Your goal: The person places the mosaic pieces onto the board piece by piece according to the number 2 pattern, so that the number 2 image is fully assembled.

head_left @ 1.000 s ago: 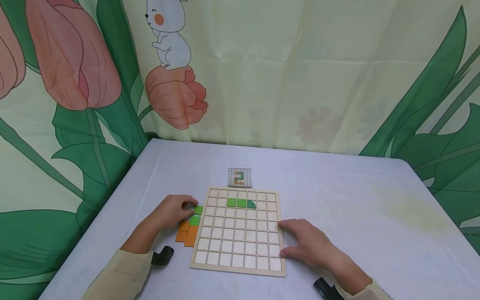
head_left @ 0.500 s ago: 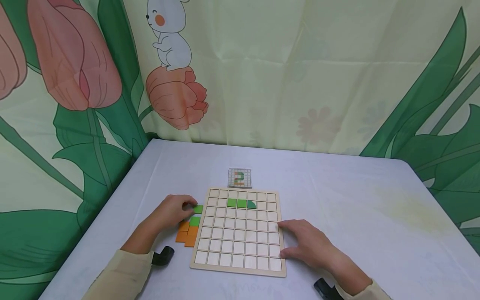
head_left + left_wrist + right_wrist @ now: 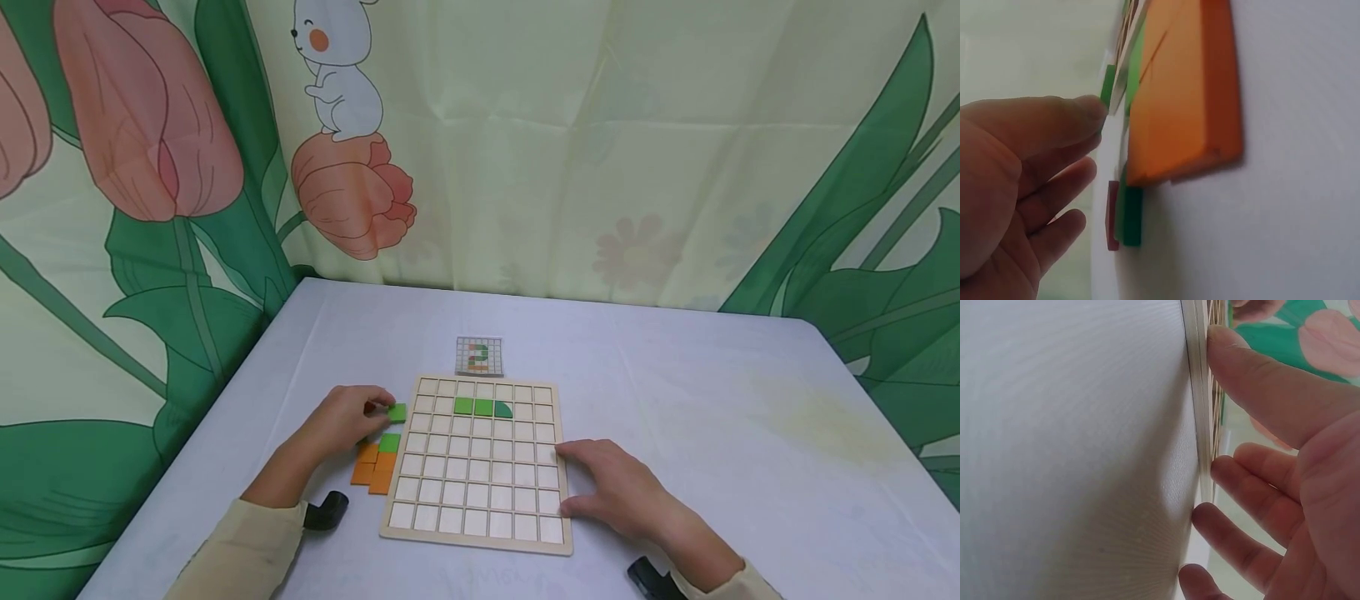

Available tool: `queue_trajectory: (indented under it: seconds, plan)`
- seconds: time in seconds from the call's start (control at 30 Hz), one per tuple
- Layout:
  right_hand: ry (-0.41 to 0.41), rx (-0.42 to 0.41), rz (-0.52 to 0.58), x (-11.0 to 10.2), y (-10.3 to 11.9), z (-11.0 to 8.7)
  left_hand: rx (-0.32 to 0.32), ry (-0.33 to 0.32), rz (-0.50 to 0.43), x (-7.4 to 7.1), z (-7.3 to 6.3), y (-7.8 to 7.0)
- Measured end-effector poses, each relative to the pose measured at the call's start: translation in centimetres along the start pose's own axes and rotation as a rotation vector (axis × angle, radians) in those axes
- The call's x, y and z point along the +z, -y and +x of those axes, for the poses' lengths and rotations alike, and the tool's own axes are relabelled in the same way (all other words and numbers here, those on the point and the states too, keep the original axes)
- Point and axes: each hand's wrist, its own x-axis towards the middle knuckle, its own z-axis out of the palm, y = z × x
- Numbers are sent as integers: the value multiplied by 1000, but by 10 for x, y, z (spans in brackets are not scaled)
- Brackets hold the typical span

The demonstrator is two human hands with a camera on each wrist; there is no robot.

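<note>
The left hand (image 3: 351, 414) has its thumb and forefinger almost closed, and between their tips it pinches one green tile (image 3: 397, 412); the other fingers are bent loosely and hold nothing. This tile is just beside the left edge of the wooden board (image 3: 499, 472), toward its far part; whether it is lifted from the table, I cannot tell. The right hand (image 3: 618, 487) is spread wide, with thumb and fingertips touching the right edge of the board, and it does not grip any tile.

A little nearer than the pinched tile lies a second green tile (image 3: 389, 442), and on its near side there is a group of orange tiles (image 3: 381, 475), all along the left side of the board. In the left wrist view, a dark green piece (image 3: 1132, 215) and a reddish piece (image 3: 1112, 215) also appear past the orange ones.

On the board, in the second row from the far edge, two light green squares (image 3: 474, 407) sit side by side, and at their right is a dark green piece with a rounded corner (image 3: 503, 409). Just beyond the far edge lies a small card (image 3: 478, 356) with a printed grid and a coloured figure like a 2. A white cloth (image 3: 712, 433) covers the table, and behind it hangs a curtain (image 3: 510, 167) with tulips and a white animal.
</note>
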Motion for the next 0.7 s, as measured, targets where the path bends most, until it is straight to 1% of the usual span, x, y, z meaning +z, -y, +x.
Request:
queue_trajectory:
  seconds: [0.1, 0.23, 0.3, 0.43, 0.53, 0.7]
  plan:
    - [0, -8, -7, 0, 0, 0, 0, 8, -9, 0, 1, -4]
    - [1, -10, -8, 0, 0, 0, -22, 21, -16, 3, 4, -14]
    - [-1, -8, -5, 0, 0, 0, -17, 25, -11, 4, 5, -18]
    - [-1, -4, -3, -1, 1, 0, 14, 27, -8, 7, 9, -26]
    - [2, 3, -1, 0, 1, 0, 30, 36, -25, 9, 11, -32]
    - [7, 10, 1, 0, 1, 0, 78, 43, -37, 12, 15, -42]
